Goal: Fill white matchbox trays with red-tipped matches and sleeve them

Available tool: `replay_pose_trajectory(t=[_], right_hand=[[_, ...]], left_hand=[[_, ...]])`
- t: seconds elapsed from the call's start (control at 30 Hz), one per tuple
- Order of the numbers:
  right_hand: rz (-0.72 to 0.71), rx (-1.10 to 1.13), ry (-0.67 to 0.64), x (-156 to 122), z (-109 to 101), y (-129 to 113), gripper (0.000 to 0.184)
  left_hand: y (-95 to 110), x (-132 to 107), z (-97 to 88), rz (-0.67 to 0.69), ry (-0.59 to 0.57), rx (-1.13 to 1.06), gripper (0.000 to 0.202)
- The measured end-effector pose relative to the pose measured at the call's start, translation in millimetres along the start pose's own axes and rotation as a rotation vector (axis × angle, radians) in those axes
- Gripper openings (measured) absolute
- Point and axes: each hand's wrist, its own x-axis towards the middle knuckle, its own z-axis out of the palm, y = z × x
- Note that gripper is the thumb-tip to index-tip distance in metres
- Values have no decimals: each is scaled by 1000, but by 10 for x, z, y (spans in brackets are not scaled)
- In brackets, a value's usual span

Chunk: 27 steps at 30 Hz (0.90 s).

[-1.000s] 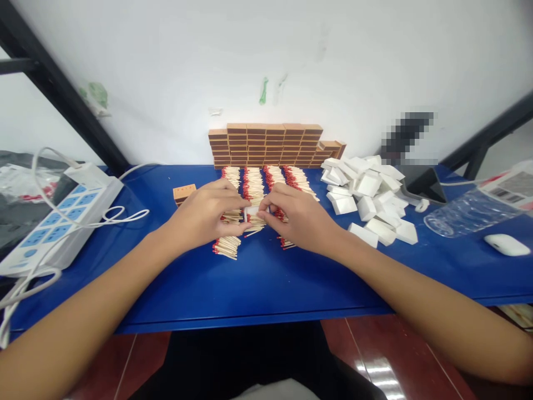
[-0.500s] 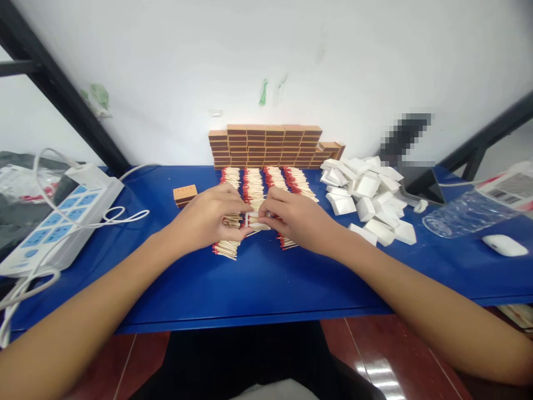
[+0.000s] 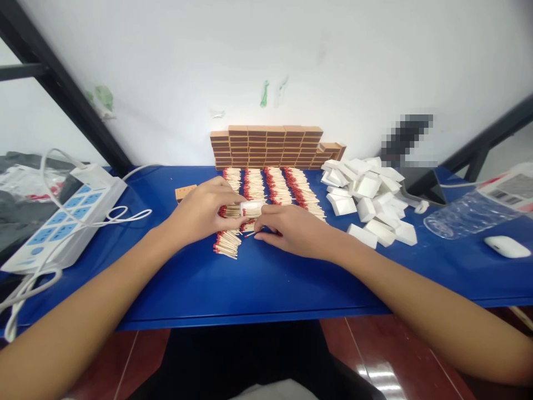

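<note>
My left hand (image 3: 204,211) is closed on a small white matchbox tray (image 3: 252,208) held just above rows of red-tipped matches (image 3: 278,188) on the blue table (image 3: 258,278). My right hand (image 3: 291,228) lies low on the table beside it, fingers pinched at loose matches (image 3: 250,234) under the tray. A small bundle of matches (image 3: 227,244) lies below my left hand. A stack of brown matchboxes (image 3: 270,145) stands against the wall behind.
A heap of white inner trays (image 3: 370,194) lies right of the matches. One brown matchbox (image 3: 185,192) sits at the left. A white power strip (image 3: 62,222) with cables is far left; a clear plastic bag (image 3: 462,214) and a white mouse (image 3: 506,245) are far right.
My left hand has lifted the white tray slightly and holds it alone. My right hand has let go of it and dropped down to the matches on the table.
</note>
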Motion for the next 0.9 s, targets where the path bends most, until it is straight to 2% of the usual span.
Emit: replay_pose_trajectory(t=[0.3, 0.43, 0.67, 0.9], right_hand=[[-4, 1, 4, 26, 53, 9, 11], [38, 16, -5, 31, 61, -7, 11], [76, 11, -63, 4, -24, -8, 10], [83, -106, 203, -9, -97, 111, 7]], left_hand=[[-20, 6, 6, 28, 4, 5, 26], [-21, 8, 8, 35, 9, 7, 25], [-39, 1, 7, 43, 9, 21, 25], [44, 15, -9, 43, -2, 24, 26]])
